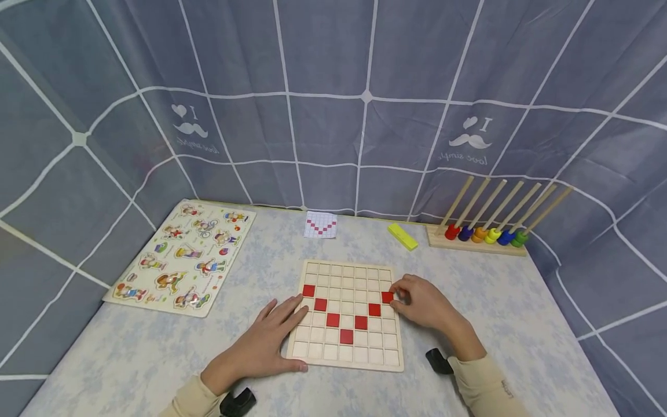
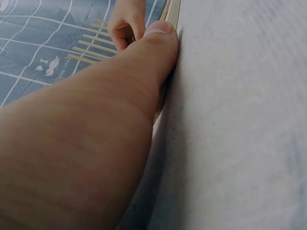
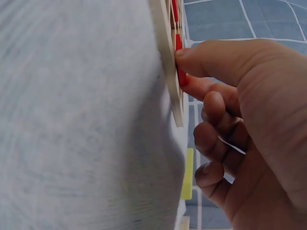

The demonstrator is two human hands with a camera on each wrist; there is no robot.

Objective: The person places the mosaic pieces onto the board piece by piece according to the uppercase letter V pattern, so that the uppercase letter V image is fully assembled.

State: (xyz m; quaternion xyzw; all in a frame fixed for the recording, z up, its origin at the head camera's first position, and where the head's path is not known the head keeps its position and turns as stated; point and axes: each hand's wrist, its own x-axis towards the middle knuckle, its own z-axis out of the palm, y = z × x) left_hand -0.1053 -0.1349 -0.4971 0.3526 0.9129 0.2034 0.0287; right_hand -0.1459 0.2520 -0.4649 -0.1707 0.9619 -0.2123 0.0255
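Observation:
A wooden grid board lies flat on the table, its shallow square cells mostly bare. Several red square tiles form a V across it. At the V's upper right end, my right hand pinches the last red tile between thumb and index finger, at the board's right edge. The other fingers of that hand curl loosely in the right wrist view. My left hand rests with spread fingers along the board's left edge, fingertips over the rim and thumb by the near left corner.
Behind the board lies a small paper card printed with a red V on a grid. A yellow block is to its right. The peg stand with coloured beads stands back right; a picture puzzle board lies at left. Grey-blue curtain surrounds the table.

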